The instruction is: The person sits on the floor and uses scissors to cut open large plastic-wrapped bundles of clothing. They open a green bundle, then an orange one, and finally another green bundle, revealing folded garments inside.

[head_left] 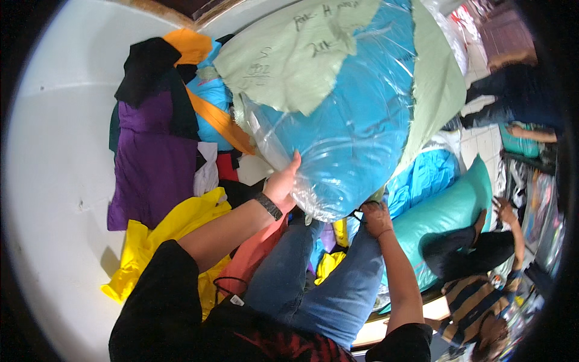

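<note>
A big pale green woven sack (283, 66) with handwriting on it is torn along its front. Through the tear bulges a clear plastic bag (350, 139) packed with blue cloth. My left hand (283, 186) grips the bag's lower left edge, thumb on the front and fingers hidden behind the plastic. At the bag's lower right corner, my right hand (376, 219) is closed on the gathered edge, where something dark shows at the fingertips. The sack leans over my legs, above a yellow cloth (330, 265) between them.
Purple cloth (151, 151), black cloth (145, 69), orange cloth (193, 47) and yellow cloth (157, 235) lie heaped by the white wall (60, 151). A teal sack (428, 229) rests at right, near a person in a striped shirt (476, 308). Another person (512, 96) stands farther off.
</note>
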`<state>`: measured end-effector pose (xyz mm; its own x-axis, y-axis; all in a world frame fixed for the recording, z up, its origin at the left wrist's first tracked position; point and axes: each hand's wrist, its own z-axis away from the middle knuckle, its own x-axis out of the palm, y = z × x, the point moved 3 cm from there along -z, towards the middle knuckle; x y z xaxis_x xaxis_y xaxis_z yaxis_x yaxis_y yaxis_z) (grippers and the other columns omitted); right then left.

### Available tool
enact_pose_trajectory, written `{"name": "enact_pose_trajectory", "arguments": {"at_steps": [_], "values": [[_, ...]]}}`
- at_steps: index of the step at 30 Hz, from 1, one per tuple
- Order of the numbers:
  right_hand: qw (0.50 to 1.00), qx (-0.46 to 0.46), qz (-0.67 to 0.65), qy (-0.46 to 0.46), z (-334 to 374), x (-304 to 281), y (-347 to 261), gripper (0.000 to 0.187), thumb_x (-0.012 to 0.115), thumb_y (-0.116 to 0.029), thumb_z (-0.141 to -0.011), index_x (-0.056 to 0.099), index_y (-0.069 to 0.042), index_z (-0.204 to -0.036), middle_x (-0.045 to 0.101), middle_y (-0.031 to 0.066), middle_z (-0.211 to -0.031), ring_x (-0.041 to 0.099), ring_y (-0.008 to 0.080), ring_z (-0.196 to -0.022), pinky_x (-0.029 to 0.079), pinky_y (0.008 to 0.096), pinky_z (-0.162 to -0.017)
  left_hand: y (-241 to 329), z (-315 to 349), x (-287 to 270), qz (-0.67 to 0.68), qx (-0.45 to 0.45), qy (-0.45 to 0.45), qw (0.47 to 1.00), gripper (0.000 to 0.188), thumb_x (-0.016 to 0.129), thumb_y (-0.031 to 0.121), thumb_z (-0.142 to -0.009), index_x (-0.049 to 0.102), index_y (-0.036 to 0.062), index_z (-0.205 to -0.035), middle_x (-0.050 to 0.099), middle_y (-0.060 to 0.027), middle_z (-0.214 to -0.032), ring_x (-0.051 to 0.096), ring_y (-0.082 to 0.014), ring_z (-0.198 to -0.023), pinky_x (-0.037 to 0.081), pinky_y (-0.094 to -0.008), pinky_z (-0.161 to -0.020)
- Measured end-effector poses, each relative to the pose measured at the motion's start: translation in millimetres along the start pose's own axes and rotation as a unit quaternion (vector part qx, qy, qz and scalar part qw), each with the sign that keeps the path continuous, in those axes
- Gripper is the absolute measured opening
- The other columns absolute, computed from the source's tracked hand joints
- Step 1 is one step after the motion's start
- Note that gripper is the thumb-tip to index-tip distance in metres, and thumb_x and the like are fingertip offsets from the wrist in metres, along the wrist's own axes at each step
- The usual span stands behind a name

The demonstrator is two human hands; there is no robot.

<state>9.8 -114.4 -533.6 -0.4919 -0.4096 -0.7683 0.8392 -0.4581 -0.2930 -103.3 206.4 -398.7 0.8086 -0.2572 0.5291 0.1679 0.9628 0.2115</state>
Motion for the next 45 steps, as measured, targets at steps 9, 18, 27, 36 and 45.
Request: {"name": "enact_pose_trajectory", "arguments": {"at_steps": [9, 18, 27, 36, 45], "values": [[0.942, 0.185, -0.249, 0.126, 14.4, -16.7, -12.1, 0.045, 0.074, -0.014, -0.074, 0.058, -0.012, -0.116, 0.067, 0.0135, -0.115, 0.061, 0.0326, -0.118, 0.047, 0.0472, -0.099, 108.6, 66.1, 166.6, -0.101, 0.028, -0.016, 0.994, 0.04, 0.051, 0.026, -0.105, 0.05, 0.0031, -0.138, 0.06, -0.017, -0.134, 0.057, -0.036, -0.124, 0.041, -0.0563, -0.111], [0.871, 0.192, -0.388, 0.233, 31.3, -5.6, -4.2, 0.048, 0.078, -0.011, -0.073, 0.061, -0.007, -0.118, 0.07, 0.0201, -0.111, 0.066, 0.0409, -0.106, 0.054, 0.0462, -0.091, 100.3, 43.2, 175.0, -0.094, 0.042, 0.009, 0.995, 0.04, 0.043, 0.02, -0.109, 0.045, 0.002, -0.144, 0.053, -0.0184, -0.144, 0.047, -0.0345, -0.137, 0.033, -0.0576, -0.117], [0.828, 0.249, -0.404, 0.301, 84.4, 0.4, -12.8, 0.034, 0.086, -0.012, -0.071, 0.072, 0.0, -0.099, 0.071, 0.021, -0.094, 0.07, 0.0381, -0.086, 0.055, 0.0412, -0.075, 82.8, 42.5, 132.5, -0.088, 0.031, 0.048, 0.994, 0.04, 0.046, 0.021, -0.108, 0.045, 0.0024, -0.143, 0.053, -0.0174, -0.144, 0.049, -0.0354, -0.135, 0.034, -0.0577, -0.117], [0.624, 0.543, -0.482, 0.289, 250.4, 150.7, -97.7, 0.035, 0.085, -0.026, -0.082, 0.07, 0.005, -0.084, 0.068, 0.0208, -0.07, 0.071, 0.0305, -0.069, 0.053, 0.0411, -0.067, -4.0, 17.2, -1.0, -0.098, -0.02, 0.046, 0.994, 0.052, 0.056, 0.037, -0.104, 0.046, 0.0054, -0.145, 0.053, -0.0131, -0.147, 0.048, -0.0337, -0.137, 0.036, -0.055, -0.117], [0.291, 0.767, -0.508, 0.261, 321.7, 267.4, -143.2, 0.047, 0.081, -0.033, -0.088, 0.069, 0.011, -0.078, 0.069, 0.0142, -0.064, 0.072, 0.021, -0.056, 0.059, 0.0338, -0.054, -24.0, -15.1, -74.5, -0.144, 0.02, 0.067, 0.987, 0.054, 0.06, 0.042, -0.102, 0.05, 0.0097, -0.144, 0.055, -0.0073, -0.145, 0.05, -0.0286, -0.134, 0.038, -0.0516, -0.116]]}}
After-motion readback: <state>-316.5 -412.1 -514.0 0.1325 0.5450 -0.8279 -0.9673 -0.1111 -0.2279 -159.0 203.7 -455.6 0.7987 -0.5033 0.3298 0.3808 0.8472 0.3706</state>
